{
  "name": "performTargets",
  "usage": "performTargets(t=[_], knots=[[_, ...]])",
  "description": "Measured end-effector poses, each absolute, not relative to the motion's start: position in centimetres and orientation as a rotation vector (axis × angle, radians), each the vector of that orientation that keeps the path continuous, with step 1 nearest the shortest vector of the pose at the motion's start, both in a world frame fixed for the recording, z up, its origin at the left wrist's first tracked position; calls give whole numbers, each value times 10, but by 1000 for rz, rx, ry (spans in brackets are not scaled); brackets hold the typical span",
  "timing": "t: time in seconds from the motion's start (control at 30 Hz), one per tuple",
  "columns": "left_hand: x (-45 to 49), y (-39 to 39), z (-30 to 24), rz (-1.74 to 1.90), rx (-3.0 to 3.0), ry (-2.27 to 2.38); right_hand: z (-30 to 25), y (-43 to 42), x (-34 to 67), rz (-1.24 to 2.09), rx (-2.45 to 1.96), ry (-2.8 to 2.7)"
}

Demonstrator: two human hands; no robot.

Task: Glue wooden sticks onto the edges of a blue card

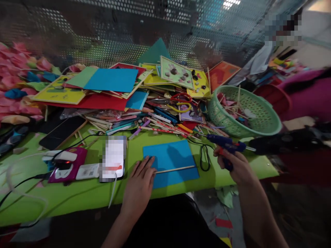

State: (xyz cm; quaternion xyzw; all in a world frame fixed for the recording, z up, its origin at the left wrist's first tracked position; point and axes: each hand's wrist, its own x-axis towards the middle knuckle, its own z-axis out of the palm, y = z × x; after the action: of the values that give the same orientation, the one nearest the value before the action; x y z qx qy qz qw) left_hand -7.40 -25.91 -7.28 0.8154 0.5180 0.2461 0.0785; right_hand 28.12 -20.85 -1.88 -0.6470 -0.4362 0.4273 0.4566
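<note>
A blue sheet of paper (169, 155) lies on the green-covered table. Across its lower part runs a thin wooden stick (176, 169), its left end at the thumb side of my left hand (141, 175). That hand rests on the sheet's left edge, fingers stretched forward. To the right of the sheet, my right hand (236, 163) grips a dark blue glue gun (226, 143) by its handle. The gun's nozzle points left, above the table, and a clear glue stick (250, 148) juts from its back. A black cord (204, 160) loops beside the sheet.
A phone (113, 158) and a magenta power strip (67, 165) with cables lie left. Behind are loose sticks and pens (160, 120), stacked craft pictures (178, 72) and coloured paper (111, 79). A green basket (243, 120) stands back right. Another dark phone (63, 132) lies far left.
</note>
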Motion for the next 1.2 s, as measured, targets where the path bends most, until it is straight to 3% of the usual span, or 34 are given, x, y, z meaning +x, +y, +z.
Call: performTargets(t=[0.43,0.7,0.77,0.87,1.07,1.2], knots=[[-77,-255,-70,982,2319,1462,-45,-222,360,594,-2071,-976],[-75,-259,-51,1032,2306,1475,-16,-232,380,370,-2466,-1251],[-72,-257,-45,1064,2290,1496,-3,-240,373,164,-2540,-1324],[-66,-252,-39,1070,2273,1536,13,-247,343,-51,-2259,-1572],[-51,-241,-32,1036,2289,1534,12,-227,256,252,-1437,-2214],[-54,-245,-36,1159,2114,1582,-2,-216,230,261,-1418,-2182]])
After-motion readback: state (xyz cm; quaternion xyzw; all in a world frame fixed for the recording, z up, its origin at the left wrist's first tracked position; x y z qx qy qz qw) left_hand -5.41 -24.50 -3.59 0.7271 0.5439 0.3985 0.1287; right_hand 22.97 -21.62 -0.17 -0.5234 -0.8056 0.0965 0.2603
